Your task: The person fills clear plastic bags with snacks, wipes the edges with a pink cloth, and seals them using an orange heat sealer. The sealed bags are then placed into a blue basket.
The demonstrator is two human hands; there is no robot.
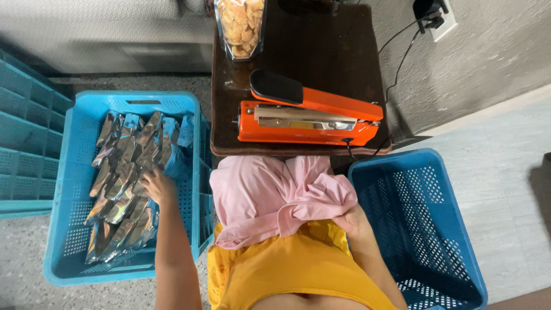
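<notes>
Foil pouches (pixel 123 183), blue crate (pixel 69 252), orange sealer (pixel 310 117)

A small dark brown wooden table (pixel 321 40) stands against the wall, carrying an orange metal heat sealer with a black handle (pixel 310 117) along its near edge and a clear pouch of pale snacks (pixel 241 26) at the far left. On the speckled floor (pixel 23 252), two blue perforated plastic crates sit: left (pixel 63 229), right (pixel 425 229).
</notes>
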